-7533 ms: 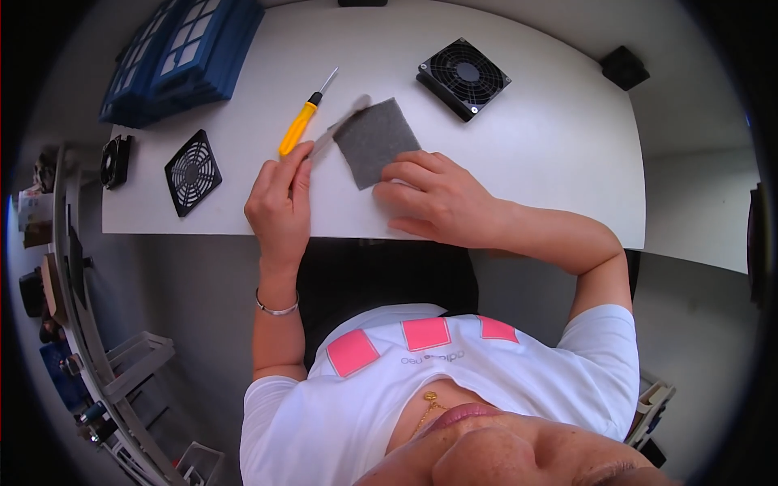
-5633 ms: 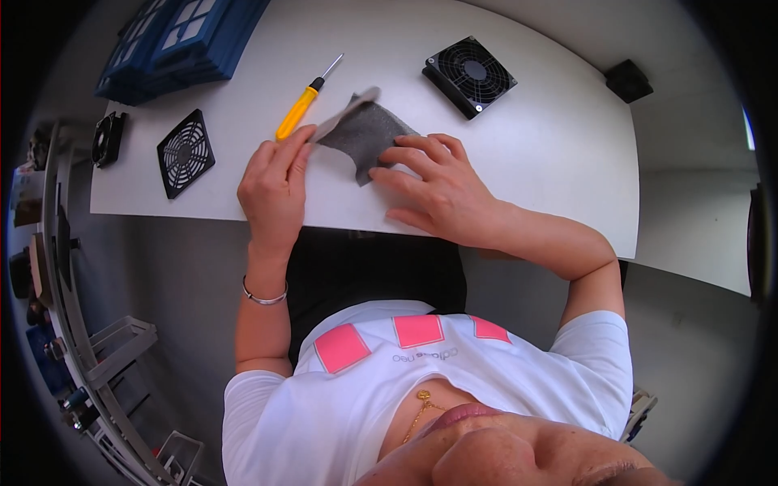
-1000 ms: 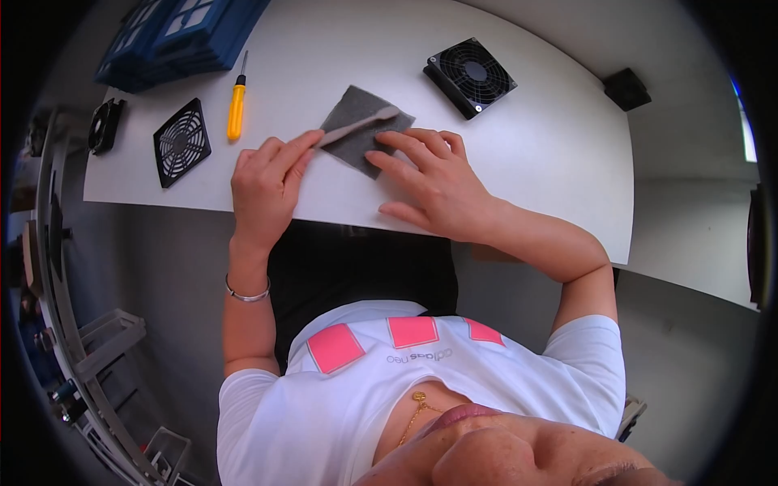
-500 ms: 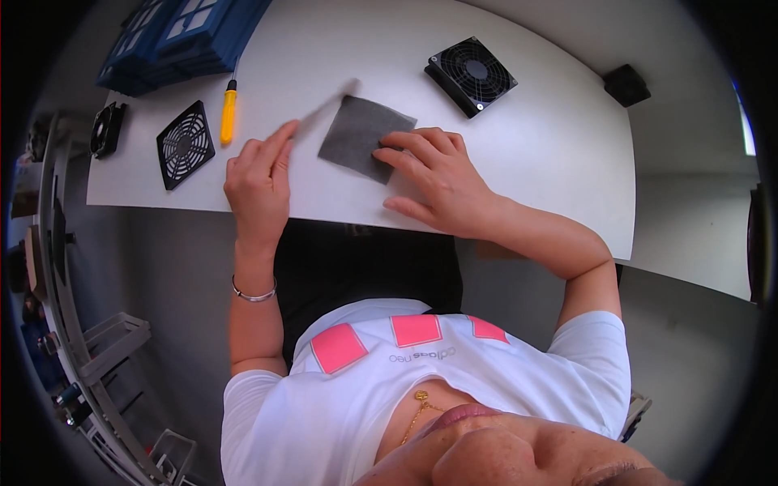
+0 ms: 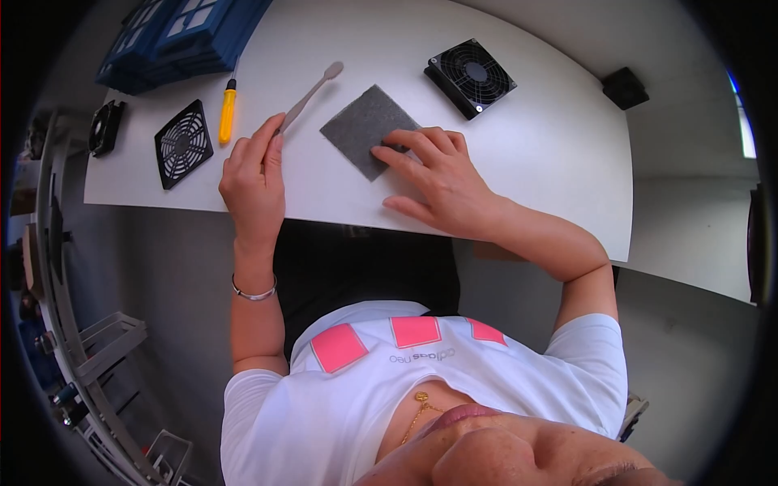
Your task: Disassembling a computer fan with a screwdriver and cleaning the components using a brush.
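Note:
My left hand [image 5: 251, 182] is closed on the handle of a pale grey brush [image 5: 312, 93], whose head points toward the back of the desk, left of a square grey mesh pad [image 5: 356, 130]. The fingertips of my right hand [image 5: 433, 182] rest on the pad's right part, fingers apart and thumb stretched toward me. The pad lies flat, its corners turned diamond-wise. A yellow-handled screwdriver [image 5: 228, 113] lies just left of the brush. Further left is a loose black grille [image 5: 182, 142]; behind the pad to the right is a black fan [image 5: 470, 73] with a grille on it.
The white desk [image 5: 551, 170] has blue window-patterned cases [image 5: 174, 44] at its back left and a small black fan [image 5: 105, 125] at its left end. A black box [image 5: 624, 87] sits beyond the back right edge. A metal rack [image 5: 61, 283] stands left of the desk.
In the last second my left hand has moved back and leftward, lifting the brush off the pad. Since the earliest frame, the screwdriver has shifted left and the pad, crumpled in between, lies flat again.

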